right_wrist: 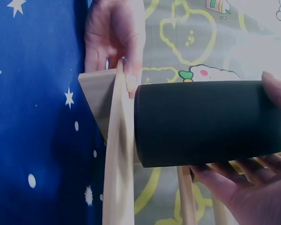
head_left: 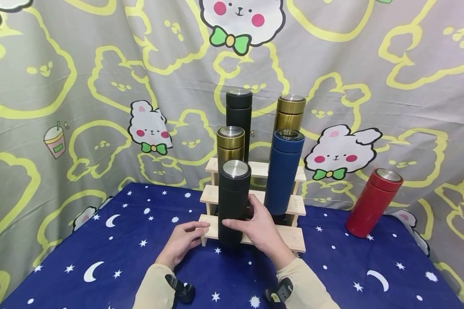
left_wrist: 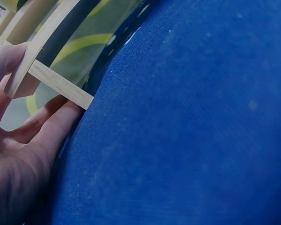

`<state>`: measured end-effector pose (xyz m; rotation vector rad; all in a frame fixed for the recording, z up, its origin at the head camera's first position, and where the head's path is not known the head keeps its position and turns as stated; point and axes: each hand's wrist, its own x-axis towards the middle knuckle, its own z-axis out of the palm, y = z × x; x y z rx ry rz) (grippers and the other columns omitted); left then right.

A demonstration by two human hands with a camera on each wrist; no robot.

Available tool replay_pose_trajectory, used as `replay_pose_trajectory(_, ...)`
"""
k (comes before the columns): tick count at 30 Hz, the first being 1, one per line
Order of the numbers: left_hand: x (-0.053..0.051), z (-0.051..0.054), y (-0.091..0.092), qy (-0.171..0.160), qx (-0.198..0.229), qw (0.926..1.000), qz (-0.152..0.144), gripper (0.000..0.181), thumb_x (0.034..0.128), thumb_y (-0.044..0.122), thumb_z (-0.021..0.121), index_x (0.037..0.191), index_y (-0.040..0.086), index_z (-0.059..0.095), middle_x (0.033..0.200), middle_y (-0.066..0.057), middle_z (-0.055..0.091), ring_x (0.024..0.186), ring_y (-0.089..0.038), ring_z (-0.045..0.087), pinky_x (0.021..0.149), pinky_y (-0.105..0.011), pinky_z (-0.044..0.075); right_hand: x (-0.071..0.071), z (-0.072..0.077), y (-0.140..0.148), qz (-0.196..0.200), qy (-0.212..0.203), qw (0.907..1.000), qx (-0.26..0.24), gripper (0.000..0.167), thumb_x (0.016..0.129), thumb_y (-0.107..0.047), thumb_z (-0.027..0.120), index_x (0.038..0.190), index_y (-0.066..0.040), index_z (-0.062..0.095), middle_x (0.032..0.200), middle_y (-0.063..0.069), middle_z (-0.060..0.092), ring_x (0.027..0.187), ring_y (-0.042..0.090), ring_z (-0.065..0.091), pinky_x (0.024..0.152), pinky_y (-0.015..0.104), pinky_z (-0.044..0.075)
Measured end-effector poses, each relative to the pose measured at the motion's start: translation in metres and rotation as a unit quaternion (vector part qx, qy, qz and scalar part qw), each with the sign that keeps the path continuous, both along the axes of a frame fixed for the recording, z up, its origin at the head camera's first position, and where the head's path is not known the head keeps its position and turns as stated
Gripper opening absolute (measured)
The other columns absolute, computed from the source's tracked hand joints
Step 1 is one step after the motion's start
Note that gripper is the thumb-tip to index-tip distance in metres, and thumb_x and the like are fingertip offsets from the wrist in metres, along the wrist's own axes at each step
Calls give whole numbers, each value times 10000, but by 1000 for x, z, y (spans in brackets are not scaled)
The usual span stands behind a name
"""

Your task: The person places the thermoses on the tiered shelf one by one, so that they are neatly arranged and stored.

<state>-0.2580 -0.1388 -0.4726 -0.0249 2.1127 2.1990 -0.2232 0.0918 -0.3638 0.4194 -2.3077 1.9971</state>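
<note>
My right hand (head_left: 266,229) grips a matte black thermos bottle (head_left: 233,204) with a silver lid top. The bottle stands upright at the lowest step of a three-step wooden stand (head_left: 290,237). In the right wrist view its base (right_wrist: 143,126) is right by the board; whether it touches is unclear. At the stand's left end, my left hand (head_left: 181,241) holds the lowest step. The left wrist view shows its thumb (left_wrist: 7,61) over the board and fingers (left_wrist: 54,122) under it, near the leg (left_wrist: 61,84).
Gold (head_left: 230,143) and blue (head_left: 285,171) thermoses stand on the middle step. Black (head_left: 239,109) and gold (head_left: 291,111) ones stand on the top step. A red thermos (head_left: 373,204) stands on the blue star-patterned cloth (head_left: 131,240) at right. A cartoon-print curtain (head_left: 100,86) hangs behind.
</note>
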Motion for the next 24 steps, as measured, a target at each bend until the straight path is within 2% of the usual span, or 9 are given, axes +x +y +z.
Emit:
replay_pose_trajectory(7,-1,-1,0,-12,72,10000,20,268,887,124,737,1102,-35,713,1153,-116,647,958,-200,612,875,-422,522,-2,-5,-8,-105,25,9997,203,683,733,-245,887,1316,-144,546,1186,72,632,1095,238,592,910,473,491)
replay_pose_trajectory(12,-1,0,1,-12,136,9999,5,264,882,114,740,1100,-33,716,1159,-114,647,967,-193,612,877,-413,519,-4,-7,-10,-83,37,9998,192,665,733,-241,887,1299,-135,554,1160,74,646,1072,230,606,903,453,497)
replay_pose_trajectory(19,-1,-1,1,30,114,9999,-2,269,882,120,741,1104,-30,716,1168,-115,643,978,-198,608,884,-420,517,-8,-11,-13,-208,86,9989,421,692,729,-290,888,1316,-155,548,1158,52,648,1066,217,605,904,461,488)
replay_pose_trajectory(24,0,0,0,28,160,9999,-49,277,884,116,737,1112,-37,709,1172,-119,639,987,-200,602,889,-420,513,-8,-13,-17,-193,159,9988,416,681,716,-254,896,1299,-150,561,1141,55,644,1044,213,613,895,435,499)
